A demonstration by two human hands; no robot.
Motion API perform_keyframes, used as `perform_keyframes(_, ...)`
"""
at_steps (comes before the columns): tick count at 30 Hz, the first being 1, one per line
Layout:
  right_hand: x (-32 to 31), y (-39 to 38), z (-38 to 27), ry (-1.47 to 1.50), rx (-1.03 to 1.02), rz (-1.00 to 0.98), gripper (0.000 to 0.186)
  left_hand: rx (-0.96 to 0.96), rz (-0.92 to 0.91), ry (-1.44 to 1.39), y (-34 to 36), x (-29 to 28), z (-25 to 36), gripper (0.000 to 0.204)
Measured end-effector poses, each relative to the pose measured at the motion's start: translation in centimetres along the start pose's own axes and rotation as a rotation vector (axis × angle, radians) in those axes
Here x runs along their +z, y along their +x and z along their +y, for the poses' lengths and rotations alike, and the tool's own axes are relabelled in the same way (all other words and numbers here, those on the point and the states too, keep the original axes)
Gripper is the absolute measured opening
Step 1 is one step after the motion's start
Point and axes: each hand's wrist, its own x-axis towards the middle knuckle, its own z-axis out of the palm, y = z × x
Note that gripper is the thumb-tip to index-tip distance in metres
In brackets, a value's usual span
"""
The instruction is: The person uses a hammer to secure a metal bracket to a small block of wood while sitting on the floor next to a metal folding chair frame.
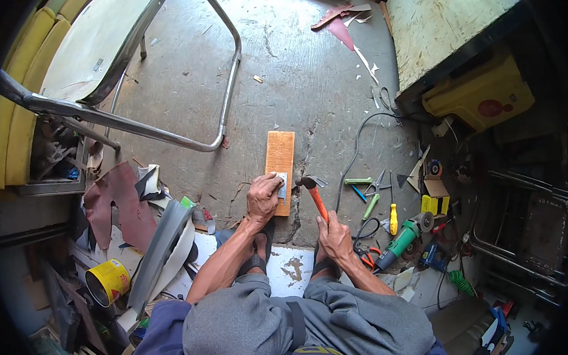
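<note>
A wooden board point(280, 149) lies lengthwise on the concrete floor between my feet. On its nearer half rests a small grey metal plate point(283, 194). My left hand point(262, 199) is over the plate's left side, thumb and fingers pinched together; whatever small piece they hold is too small to make out. My right hand point(336, 238) grips a claw hammer point(319, 202) by its orange handle. The hammer's dark head is just right of the board and plate, apart from my left fingers.
At right lie pliers point(378, 184), a yellow-handled screwdriver point(393, 219), a green angle grinder point(405, 239) and a black cable point(355, 158). A metal-framed chair point(166, 129) stands far left. Leather scraps point(119, 202) and a yellow can point(108, 282) are at left.
</note>
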Motion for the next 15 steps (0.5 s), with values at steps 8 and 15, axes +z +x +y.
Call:
perform_keyframes(8,-1.3,-0.2,-1.9,0.033,-0.219,0.07,0.026,0.141,-0.077,0.085,0.3,-0.5,-0.8,0.013)
perform_keyframes(15,-1.8,0.9,-2.5,-0.154,-0.2,0.007,0.022,0.159,-0.094,0.138,0.1,-0.9,-0.6,0.012)
